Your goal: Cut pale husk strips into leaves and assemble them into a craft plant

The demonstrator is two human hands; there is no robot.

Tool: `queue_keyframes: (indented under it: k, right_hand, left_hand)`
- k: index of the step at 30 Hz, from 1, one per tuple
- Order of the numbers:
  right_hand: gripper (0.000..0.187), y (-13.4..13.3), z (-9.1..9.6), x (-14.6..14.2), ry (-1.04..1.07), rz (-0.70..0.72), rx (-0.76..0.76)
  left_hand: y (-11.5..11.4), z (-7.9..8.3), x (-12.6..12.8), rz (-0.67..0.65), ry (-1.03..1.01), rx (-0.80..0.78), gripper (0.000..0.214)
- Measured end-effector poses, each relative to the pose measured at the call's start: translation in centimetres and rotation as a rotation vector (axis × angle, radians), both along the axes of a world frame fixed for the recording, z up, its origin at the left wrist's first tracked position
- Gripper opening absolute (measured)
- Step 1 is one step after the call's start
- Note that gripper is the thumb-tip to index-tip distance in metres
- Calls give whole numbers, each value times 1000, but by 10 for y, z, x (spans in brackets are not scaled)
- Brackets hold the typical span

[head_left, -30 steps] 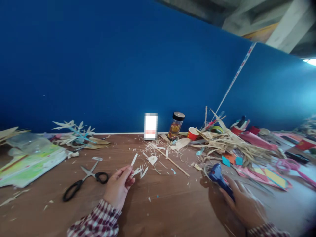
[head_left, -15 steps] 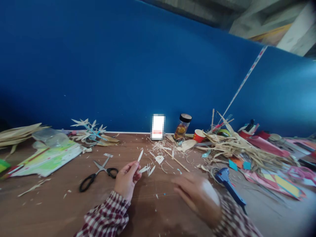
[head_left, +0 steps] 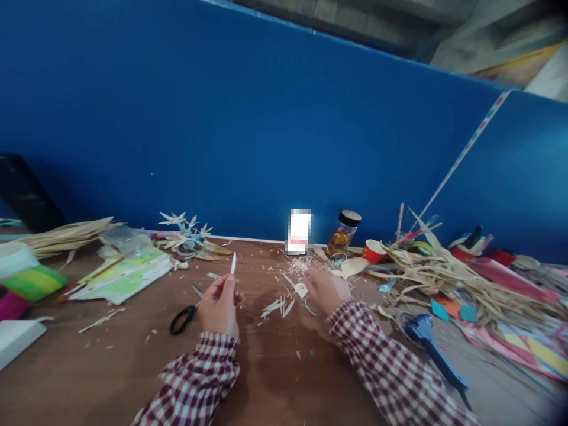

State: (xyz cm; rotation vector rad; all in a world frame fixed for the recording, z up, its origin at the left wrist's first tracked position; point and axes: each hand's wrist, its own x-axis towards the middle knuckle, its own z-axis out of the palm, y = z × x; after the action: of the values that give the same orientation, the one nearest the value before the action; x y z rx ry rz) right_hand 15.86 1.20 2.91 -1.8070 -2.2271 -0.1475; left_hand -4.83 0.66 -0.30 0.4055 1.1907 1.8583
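My left hand point(head_left: 219, 305) pinches a thin pale leaf-shaped strip point(head_left: 233, 264) that stands upright above its fingers. My right hand point(head_left: 325, 290) reaches forward over the wooden table point(head_left: 275, 378) to a small pale cut piece point(head_left: 302, 290); its fingers are curled and partly hidden, so I cannot make out a grip. Several more pale cut strips point(head_left: 277, 306) lie between the two hands. Black-handled scissors point(head_left: 189, 312) lie just left of my left hand, partly behind it. A blue glue gun point(head_left: 432, 349) rests on the table to the right of my right sleeve.
A heap of dried straw point(head_left: 444, 275) and coloured paper fills the right side. A jar with a black lid point(head_left: 344, 234) and a red paper cup point(head_left: 371, 251) stand by the blue wall. Straw flowers point(head_left: 186, 228), a green printed sheet point(head_left: 124, 275) and rolls point(head_left: 31, 283) lie left.
My right hand left the blue glue gun and swung left and forward to the cut pieces. My left hand raised the strip upright. The view turned left.
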Motion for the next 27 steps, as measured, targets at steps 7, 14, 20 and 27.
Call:
queue_keyframes:
  k: [7,14,20,27]
  right_hand:
    - [25,-16,11,-8,171,250,189]
    - [18,-12,-18,-51,-128,365,-99]
    - [14,0,-24,-50,-71,357,-88]
    - [9,-7,-21,-38,255,374,-74]
  left_hand:
    - [4,1,-9,45,54,25,30]
    - [-3,-9,7,-110,46,-34,32]
    - [-6,-9,13,-197,9,-67,33]
    - [-15,-10,22,-328,37,-100,35]
